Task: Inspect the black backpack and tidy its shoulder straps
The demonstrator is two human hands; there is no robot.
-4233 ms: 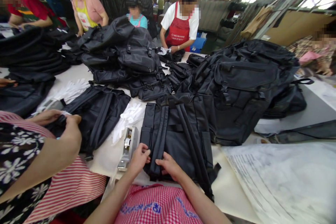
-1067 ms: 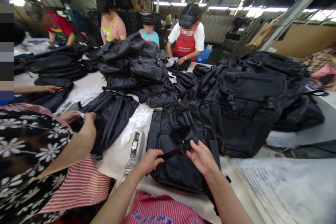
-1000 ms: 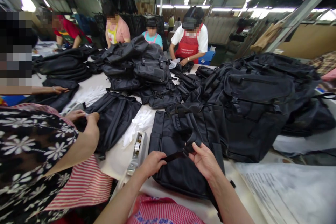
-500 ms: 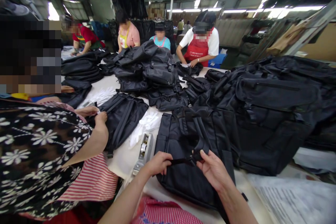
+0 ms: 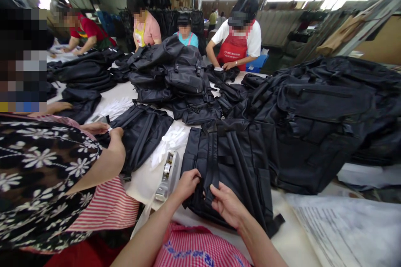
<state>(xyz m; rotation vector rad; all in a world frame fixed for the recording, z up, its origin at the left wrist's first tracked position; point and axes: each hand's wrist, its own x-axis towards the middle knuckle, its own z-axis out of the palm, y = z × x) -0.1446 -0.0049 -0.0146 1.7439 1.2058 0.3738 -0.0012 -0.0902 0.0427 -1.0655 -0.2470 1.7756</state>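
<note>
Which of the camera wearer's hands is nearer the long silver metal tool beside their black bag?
Left: the left hand is just right of the tool; the right hand, farther right, touches a black strap.

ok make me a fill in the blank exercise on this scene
The left hand and right hand are at a ____ bag.
From the wearer's view, the metal tool lies to the ____ of that bag.
The loose pile just beyond the metal tool is ____.
Across the table, the person in white sleeves wears a ____ apron.

Missing words: black; left; white; red
</note>
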